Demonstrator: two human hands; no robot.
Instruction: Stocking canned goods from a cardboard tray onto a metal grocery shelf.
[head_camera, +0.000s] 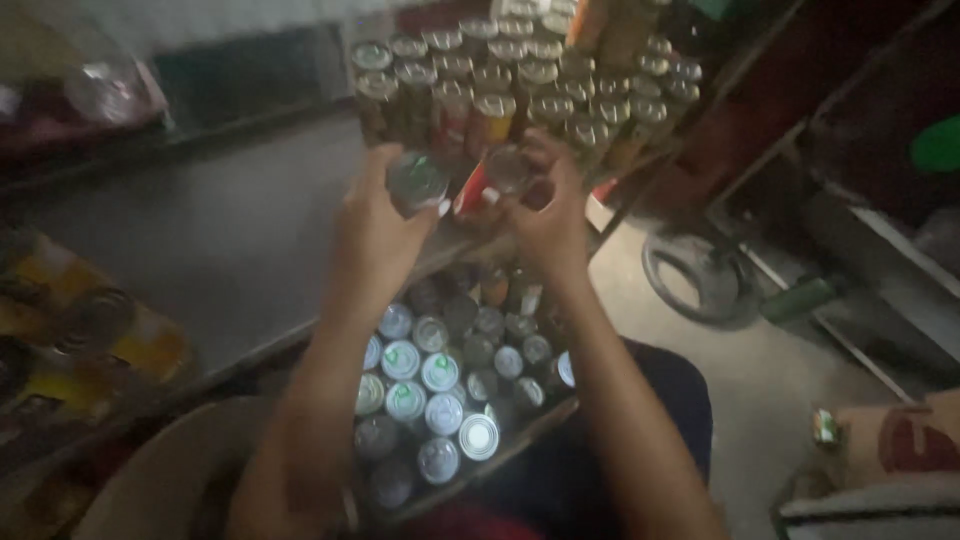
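Observation:
My left hand (372, 235) grips a small tin can (416, 181), seen from its silver lid. My right hand (548, 218) holds a second can (500, 176) with a red label, tilted toward the first. Both are raised over the front edge of a grey metal shelf (230, 230). Just beyond them, several cans stand packed in rows (520, 85) on the shelf. Below my forearms an open cardboard box (545, 415) on my lap holds several more upright cans (440, 385) with silver pull-tab lids.
Yellow-labelled packs of cans (70, 340) lie at the left. A dark wheel (695, 275) and a green-handled trolley part (795, 300) sit on the floor at the right, by a dark shelving frame (800, 130). A sack (890, 470) rests at the lower right.

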